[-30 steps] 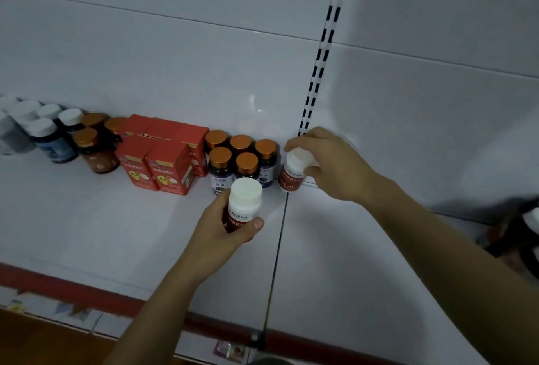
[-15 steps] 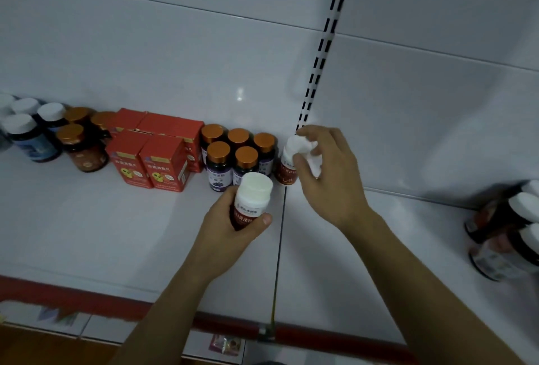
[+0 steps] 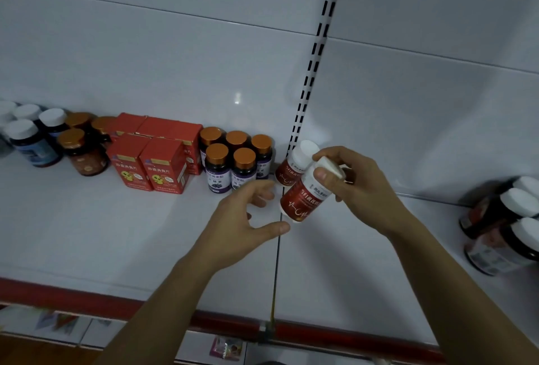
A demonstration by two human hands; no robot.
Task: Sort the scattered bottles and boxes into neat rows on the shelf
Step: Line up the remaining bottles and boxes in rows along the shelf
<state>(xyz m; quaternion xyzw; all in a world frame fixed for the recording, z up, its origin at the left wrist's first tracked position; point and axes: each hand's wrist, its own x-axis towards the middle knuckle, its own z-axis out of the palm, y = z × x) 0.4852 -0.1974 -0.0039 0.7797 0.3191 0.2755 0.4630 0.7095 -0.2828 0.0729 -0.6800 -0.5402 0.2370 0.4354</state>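
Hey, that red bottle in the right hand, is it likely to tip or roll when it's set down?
Probably light and stiff: the right hand holds the red bottle by its cap. It hangs tilted, so it may wobble on landing. Being round, it would likely roll if it toppled.

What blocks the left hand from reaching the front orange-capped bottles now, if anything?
Probably nothing, so yes. The left hand is open and empty, the front orange-capped bottles stand just beyond its fingers, and the right hand holds its red-label bottle off to the side.
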